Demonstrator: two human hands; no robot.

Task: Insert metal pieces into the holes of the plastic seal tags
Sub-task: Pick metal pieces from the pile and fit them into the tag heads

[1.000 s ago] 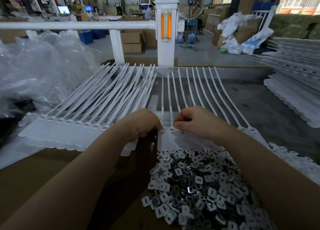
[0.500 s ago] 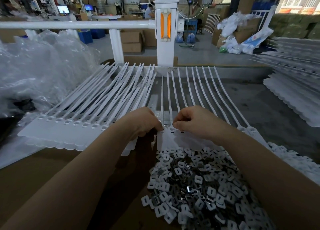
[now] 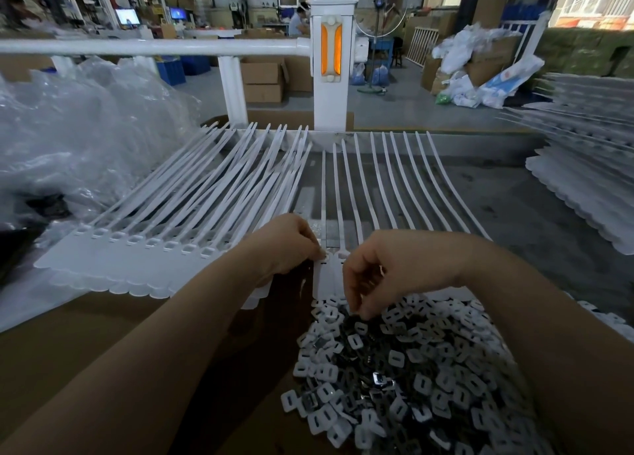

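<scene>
A strip of white plastic seal tags (image 3: 324, 279) lies in front of me, its long tails running away toward the railing. My left hand (image 3: 291, 245) has curled fingers and pinches the head of the leftmost tag in that strip. My right hand (image 3: 374, 272) points down at the near edge of a pile of small metal pieces with white frames (image 3: 411, 369). Its thumb and fingertips pinch one piece at the top of the pile. The piece itself is mostly hidden by the fingers.
A second sheet of seal tags (image 3: 137, 259) lies to the left, overlapping the brown cardboard (image 3: 85, 334). Clear plastic bags (image 3: 85, 139) are heaped at far left. Stacks of tag sheets (image 3: 583, 166) sit at right. A white railing post (image 3: 331, 60) stands behind.
My right hand left the tag head and moved down and toward me onto the pile of metal pieces. My left hand stayed on the tag.
</scene>
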